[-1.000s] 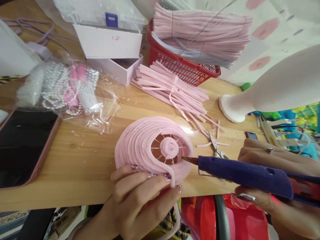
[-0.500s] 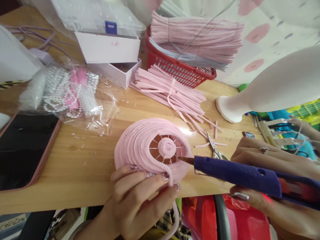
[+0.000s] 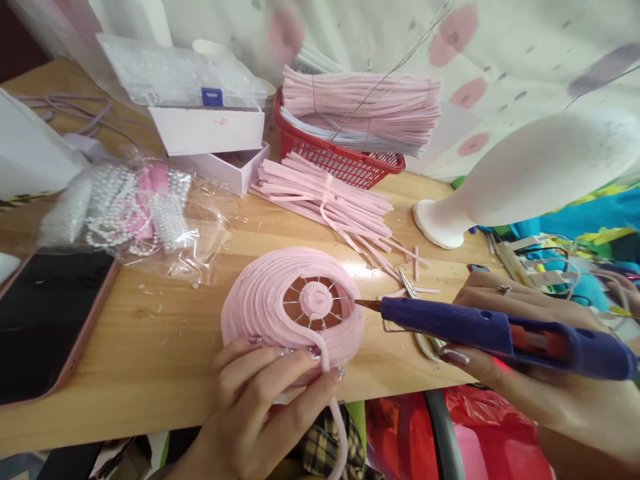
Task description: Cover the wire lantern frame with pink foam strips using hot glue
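While a pink coiled dome [image 3: 265,300] sits near the wooden table's [image 3: 165,347] front edge, the left hand [image 3: 270,393] grips its near rim, pinching a loose pink cord [image 3: 325,353]. The right hand [image 3: 520,360] grasps a purple glue gun [image 3: 480,327], its nozzle just beside the dome's right rim. Scissors [image 3: 425,333] lie beneath the gun. Behind are pink strips [image 3: 325,193], a red basket [image 3: 340,157] and a bag of pearls [image 3: 130,207].

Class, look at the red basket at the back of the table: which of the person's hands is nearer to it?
Neither by much; probably the right hand, holding the glue gun at the table's right. The left hand grips the pink woven piece at the near edge, farther from the red basket.
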A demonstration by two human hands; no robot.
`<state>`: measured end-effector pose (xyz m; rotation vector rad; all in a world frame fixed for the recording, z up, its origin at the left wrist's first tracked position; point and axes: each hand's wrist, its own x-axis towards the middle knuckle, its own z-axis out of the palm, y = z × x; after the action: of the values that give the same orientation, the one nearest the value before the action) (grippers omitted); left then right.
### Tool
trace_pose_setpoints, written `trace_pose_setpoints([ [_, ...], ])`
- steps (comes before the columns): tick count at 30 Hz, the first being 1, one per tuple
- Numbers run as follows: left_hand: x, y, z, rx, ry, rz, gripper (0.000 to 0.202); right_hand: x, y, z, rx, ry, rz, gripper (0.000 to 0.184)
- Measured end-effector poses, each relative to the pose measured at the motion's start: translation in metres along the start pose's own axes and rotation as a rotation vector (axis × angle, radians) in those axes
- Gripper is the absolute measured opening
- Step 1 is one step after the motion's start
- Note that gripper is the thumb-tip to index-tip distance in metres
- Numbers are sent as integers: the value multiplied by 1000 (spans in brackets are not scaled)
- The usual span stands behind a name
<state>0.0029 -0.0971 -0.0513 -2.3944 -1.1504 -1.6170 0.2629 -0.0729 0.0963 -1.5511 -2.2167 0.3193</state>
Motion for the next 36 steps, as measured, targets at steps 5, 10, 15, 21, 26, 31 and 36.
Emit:
trace_pose_setpoints([
  [5, 1, -1, 1, -1, -3, 15, 22, -4, 1, 4, 91, -52, 6, 21],
  [10, -1, 0, 1, 16, 20, 9, 29, -13, 5, 8, 124, 6, 91, 26],
  [15, -1, 1, 3, 13, 20, 33, 32, -13, -1, 11, 267, -24, 56, 16],
  [21, 4, 1, 5, 16, 61, 52, 29, -36, 33, 19, 371, 179, 310, 34],
  [26, 1, -4, 5, 44, 40, 113, 28, -68, 106, 21, 172, 420, 647, 44],
  [31, 2, -3, 7, 74, 73, 139, 27, -91, 162, 25, 105, 349, 753, 44],
  [36, 3, 4, 10, 98, 91, 144, 32, -99, 173, 22, 33, 267, 665, 43],
])
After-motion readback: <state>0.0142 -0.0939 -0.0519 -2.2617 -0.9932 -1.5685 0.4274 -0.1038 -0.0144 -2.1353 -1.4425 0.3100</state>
